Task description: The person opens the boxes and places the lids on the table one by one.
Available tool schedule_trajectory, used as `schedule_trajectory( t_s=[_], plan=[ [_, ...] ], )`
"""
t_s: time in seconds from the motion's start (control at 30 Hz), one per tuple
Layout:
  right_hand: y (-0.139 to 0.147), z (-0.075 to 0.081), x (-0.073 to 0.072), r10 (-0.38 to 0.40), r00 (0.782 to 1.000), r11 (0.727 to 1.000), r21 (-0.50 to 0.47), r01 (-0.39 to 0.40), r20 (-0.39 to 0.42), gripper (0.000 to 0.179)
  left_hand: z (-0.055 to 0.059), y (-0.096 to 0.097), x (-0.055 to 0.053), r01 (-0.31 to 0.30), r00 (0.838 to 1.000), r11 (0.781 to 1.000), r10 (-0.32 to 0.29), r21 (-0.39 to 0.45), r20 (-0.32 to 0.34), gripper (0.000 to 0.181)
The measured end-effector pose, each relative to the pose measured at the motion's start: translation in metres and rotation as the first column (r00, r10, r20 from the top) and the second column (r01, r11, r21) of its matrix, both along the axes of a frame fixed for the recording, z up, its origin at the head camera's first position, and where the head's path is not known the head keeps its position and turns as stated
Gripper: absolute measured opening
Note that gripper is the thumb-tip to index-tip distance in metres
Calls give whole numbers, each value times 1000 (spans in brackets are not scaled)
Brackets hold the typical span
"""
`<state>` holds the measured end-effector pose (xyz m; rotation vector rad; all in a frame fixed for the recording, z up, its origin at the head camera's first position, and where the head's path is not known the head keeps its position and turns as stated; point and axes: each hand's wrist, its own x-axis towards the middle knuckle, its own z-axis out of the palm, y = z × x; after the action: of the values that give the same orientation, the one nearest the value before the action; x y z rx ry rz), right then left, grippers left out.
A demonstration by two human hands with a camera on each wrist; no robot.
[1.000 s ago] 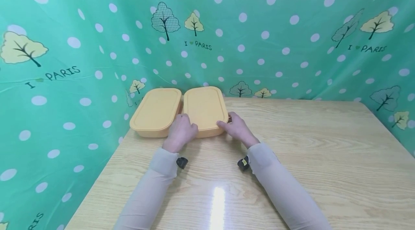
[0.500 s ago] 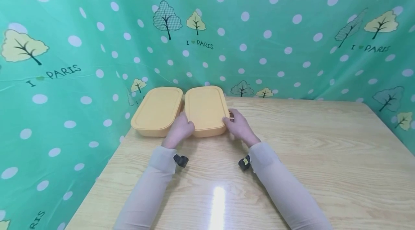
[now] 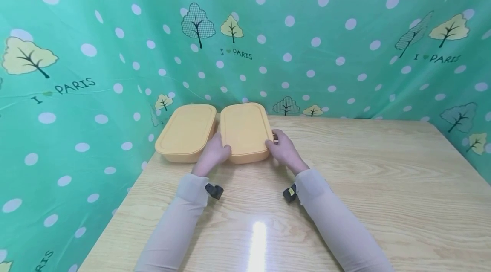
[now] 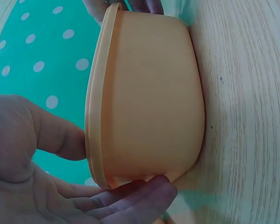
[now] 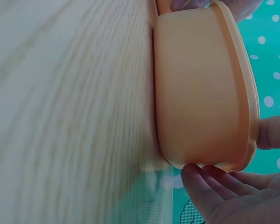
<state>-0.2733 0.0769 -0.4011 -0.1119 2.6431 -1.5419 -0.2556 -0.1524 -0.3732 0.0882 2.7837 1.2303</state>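
Note:
Two pale orange lidded boxes with rounded corners lie side by side at the back left of the table, in the head view. The right-hand box (image 3: 247, 131) is held between both hands at its near end. My left hand (image 3: 212, 153) grips its left side, in the gap between the boxes; the left wrist view shows the thumb at the lid's rim and the fingers (image 4: 149, 198) along the side wall. My right hand (image 3: 284, 151) grips the opposite side likewise, its fingers (image 5: 200, 186) against the wall. The left-hand box (image 3: 186, 131) stands untouched by the right hand.
The wood-grain table (image 3: 364, 186) extends to the right and toward the front. A green dotted cloth (image 3: 307, 67) with printed trees hangs behind the table and along its left side, close to the boxes. A small black device (image 3: 290, 193) sits at each wrist.
The right-hand box has shifted slightly right, and the gap between the boxes is a little wider. My right hand has moved slightly right with it. The left hand's hold has shifted a little.

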Motion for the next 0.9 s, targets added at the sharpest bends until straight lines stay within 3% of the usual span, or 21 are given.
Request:
schedule_trajectory(
  t_s=[0.3, 0.73, 0.9],
  plan=[
    [1, 3, 2, -20, 1000, 1000, 21, 20, -2, 58, -2, 1, -2, 13, 998, 1000, -12, 11, -60, 69],
    [3, 2, 3, -22, 1000, 999, 31, 22, -11, 58, -4, 4, -6, -86, 996, 996, 86, 18, -14, 56],
    [6, 2, 5, -24, 1000, 999, 29, 24, -5, 58, -6, 6, -7, -70, 998, 998, 70, 10, -8, 49]
  ],
)
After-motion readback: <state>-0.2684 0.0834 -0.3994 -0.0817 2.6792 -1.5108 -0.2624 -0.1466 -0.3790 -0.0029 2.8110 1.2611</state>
